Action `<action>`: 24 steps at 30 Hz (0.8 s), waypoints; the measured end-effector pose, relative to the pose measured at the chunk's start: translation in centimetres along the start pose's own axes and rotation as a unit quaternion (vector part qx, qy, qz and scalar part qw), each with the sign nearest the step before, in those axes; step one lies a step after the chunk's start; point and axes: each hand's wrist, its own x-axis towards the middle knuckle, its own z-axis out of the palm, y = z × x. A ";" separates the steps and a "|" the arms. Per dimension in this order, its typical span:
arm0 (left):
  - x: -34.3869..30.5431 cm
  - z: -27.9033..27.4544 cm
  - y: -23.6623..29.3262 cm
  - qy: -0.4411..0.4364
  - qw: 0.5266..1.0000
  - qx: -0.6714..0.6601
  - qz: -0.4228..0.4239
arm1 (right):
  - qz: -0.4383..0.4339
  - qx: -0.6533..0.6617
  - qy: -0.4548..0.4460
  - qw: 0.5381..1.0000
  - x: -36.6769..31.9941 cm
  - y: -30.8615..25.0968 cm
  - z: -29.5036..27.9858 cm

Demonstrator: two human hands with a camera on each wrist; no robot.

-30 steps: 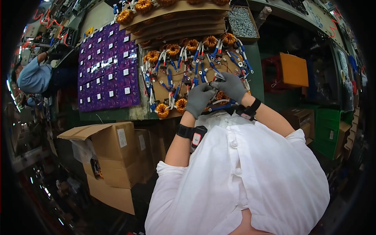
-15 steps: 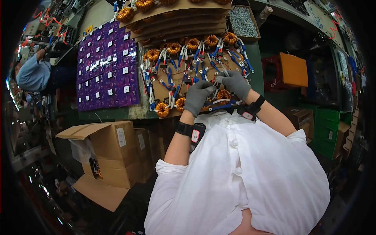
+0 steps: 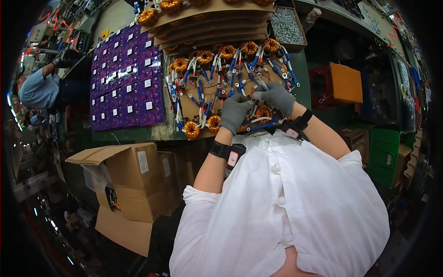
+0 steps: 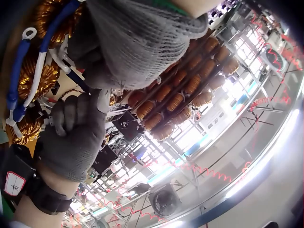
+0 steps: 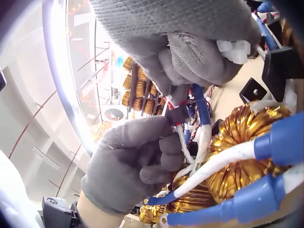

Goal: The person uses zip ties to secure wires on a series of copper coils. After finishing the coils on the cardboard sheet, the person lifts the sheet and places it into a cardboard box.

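Observation:
Both hands wear grey gloves and meet over the near edge of a cardboard sheet covered with copper-wound ring coils. My left hand (image 3: 236,113) pinches white wires (image 5: 183,142) beside a small black block (image 5: 178,115) and a bit of red sleeving. Close against it, my right hand (image 3: 277,98) grips a small bunch of white cable ties (image 5: 235,50); their square heads stick out between curled fingers, and a thin pale strip shows above the hand in the head view. Below the fingers lies a coil (image 3: 263,112) with blue-sleeved lugs. The glove fingers partly hide the pinch point.
Purple sheets with white squares (image 3: 127,76) cover the table's left. Stacked cardboard layers of coils (image 3: 210,23) stand at the back, beside a box of small metal parts (image 3: 287,25). An open carton (image 3: 134,180) sits below left; an orange board (image 3: 346,82) stands at right.
My hands have shifted slightly, and the right hand has moved a little to the right with the pale strip now pointing upward. The left hand stays at the same coil wires.

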 end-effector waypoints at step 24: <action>-1.1 -2.7 -0.7 0.248 0.896 0.368 0.024 | -0.117 0.041 -0.081 0.989 -2.3 -3.9 2.8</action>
